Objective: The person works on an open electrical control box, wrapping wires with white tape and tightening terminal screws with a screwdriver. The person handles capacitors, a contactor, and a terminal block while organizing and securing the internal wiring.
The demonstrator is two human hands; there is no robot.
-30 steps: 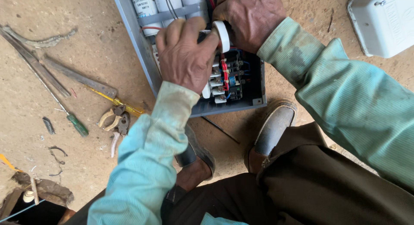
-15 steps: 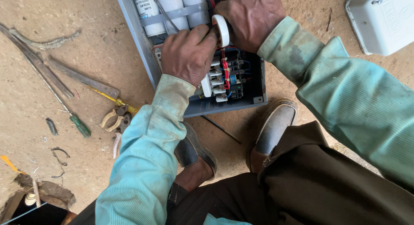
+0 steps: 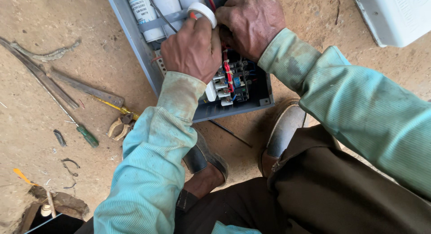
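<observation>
An open grey electrical box lies on the dirt floor, holding white cylindrical capacitors, red wires and a black-and-white contactor block. My left hand sits over the box's middle, gripping a white roll of tape at its fingertips. Just to the right, my right hand is closed over the wiring inside the box, touching the left hand; what its fingers pinch is hidden.
A green-handled screwdriver, pliers, a flat file and metal strips lie on the ground at left. The white box cover rests top right. My shoes flank the box's near edge.
The left hand has lifted the tape roll up and away toward the top of the box, next to the right hand. The camera view shifted slightly.
</observation>
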